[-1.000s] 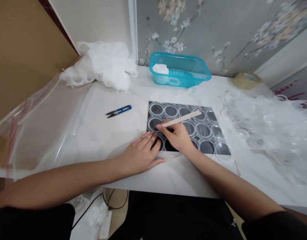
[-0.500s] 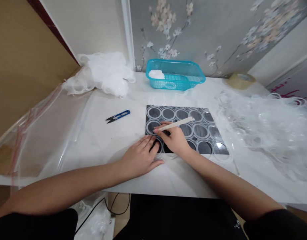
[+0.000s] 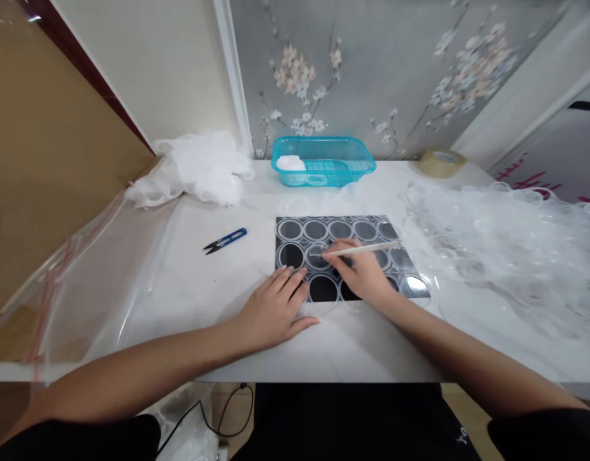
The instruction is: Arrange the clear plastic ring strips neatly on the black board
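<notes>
A dark, glossy sheet (image 3: 324, 289) printed with rows of grey-ringed circles lies on the white table. My left hand (image 3: 276, 304) is spread flat, its fingertips resting on the sheet's lower left corner and its thumb out over the table. Pinched in the fingers of my right hand (image 3: 359, 272) is a slim off-white stick (image 3: 372, 248), slanting up to the right. Its lower tip is at the second circle of the middle row; the exact contact is too small to tell. Left of the sheet lie blue-handled thread snips (image 3: 225, 241), blades pointing left.
Behind the sheet stands a turquoise basket (image 3: 324, 179) with a white item inside. A tape roll (image 3: 439, 163) sits at the back right. Clear ring-like strips (image 3: 496, 250) are heaped on the right, a white bundle (image 3: 199, 169) at back left, plastic bags (image 3: 98, 282) on the left.
My right hand and the stick have moved right, from the first circle of the middle row to the second. That first circle now looks blacker. My left hand stays on the corner; the camera view has shifted.
</notes>
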{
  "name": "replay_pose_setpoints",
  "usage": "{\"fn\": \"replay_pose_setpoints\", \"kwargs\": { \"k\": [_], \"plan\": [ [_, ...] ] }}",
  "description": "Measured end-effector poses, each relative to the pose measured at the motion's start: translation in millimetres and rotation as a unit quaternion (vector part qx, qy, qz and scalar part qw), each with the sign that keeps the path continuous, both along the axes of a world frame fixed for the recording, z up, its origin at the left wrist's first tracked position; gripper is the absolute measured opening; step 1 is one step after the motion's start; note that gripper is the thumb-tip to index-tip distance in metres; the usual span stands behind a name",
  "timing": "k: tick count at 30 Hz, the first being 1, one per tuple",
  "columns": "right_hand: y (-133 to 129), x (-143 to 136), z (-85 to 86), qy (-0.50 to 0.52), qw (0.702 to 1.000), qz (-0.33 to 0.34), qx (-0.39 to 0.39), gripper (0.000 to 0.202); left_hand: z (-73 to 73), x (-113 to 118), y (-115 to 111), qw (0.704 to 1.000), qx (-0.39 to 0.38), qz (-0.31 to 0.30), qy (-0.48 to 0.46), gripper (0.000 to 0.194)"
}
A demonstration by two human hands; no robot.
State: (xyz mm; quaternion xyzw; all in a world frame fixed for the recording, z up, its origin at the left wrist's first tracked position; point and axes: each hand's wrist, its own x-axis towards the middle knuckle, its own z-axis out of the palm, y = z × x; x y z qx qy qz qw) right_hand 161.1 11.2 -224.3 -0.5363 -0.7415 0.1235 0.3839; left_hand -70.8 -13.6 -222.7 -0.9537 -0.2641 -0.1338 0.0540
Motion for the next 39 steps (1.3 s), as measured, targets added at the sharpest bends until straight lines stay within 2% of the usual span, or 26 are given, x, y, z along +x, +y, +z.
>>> {"fn": "replay_pose_setpoints", "kwargs": {
  "k": [4, 10, 17, 22, 26, 28, 31, 32, 33, 35, 37, 39],
  "plan": [
    [-16.6, -8.2, -12.9, 0.120, 0.989, 0.000, -0.084, 0.025, 1.1, 12.9, -0.2, 0.998, -0.028, -0.028, 0.040, 0.072],
    [-9.8, -7.3, -8.7, 0.108, 0.992, 0.026, -0.067, 0.021, 3.8, 30.5, -1.2, 0.998, 0.007, -0.031, 0.059, 0.075],
    [-10.6, -6.7, -10.6, 0.109, 0.991, 0.023, -0.071, 0.019, -3.3, 36.7, -1.1, 0.998, 0.047, -0.040, 0.032, 0.072],
    [-19.4, -9.6, -14.4, 0.051, 0.997, 0.036, -0.048, 0.018, -6.5, 34.1, 1.1, 0.999, 0.025, -0.025, 0.028, 0.072],
    [-12.9, -5.9, -5.1, -0.100, 0.990, 0.100, 0.017, 0.019, -7.3, 33.9, 1.0, 0.999, 0.018, -0.035, 0.010, 0.072],
    [-0.3, 6.0, 5.1, -0.127, 0.990, 0.044, 0.047, 0.016, -7.0, 33.4, 1.4, 0.999, 0.015, -0.034, 0.006, 0.070],
    [14.0, 32.3, 17.2, -0.075, 0.983, -0.144, 0.083, 0.022, -4.5, 32.4, 3.7, 1.000, 0.006, -0.027, 0.011, 0.068],
    [13.9, 39.9, 18.0, -0.063, 0.978, -0.178, 0.088, 0.026, -3.0, 32.6, 4.6, 1.000, 0.005, -0.027, 0.013, 0.067],
    [10.9, 45.6, 16.7, -0.056, 0.978, -0.180, 0.085, 0.028, -1.2, 33.3, 5.4, 1.000, 0.004, -0.027, 0.016, 0.068],
    [-1.5, 50.1, 9.0, -0.023, 0.990, -0.133, 0.044, 0.028, 2.8, 36.9, 6.1, 0.999, 0.005, -0.026, 0.025, 0.068],
    [-15.9, 47.3, -1.3, 0.047, 0.995, -0.078, -0.027, 0.027, 6.3, 43.3, 5.6, 0.999, 0.009, -0.032, 0.037, 0.069],
    [-25.3, 41.8, -9.0, 0.127, 0.987, -0.058, -0.085, 0.027, 8.5, 51.7, 4.2, 0.998, 0.012, -0.044, 0.050, 0.071]
  ]
}}
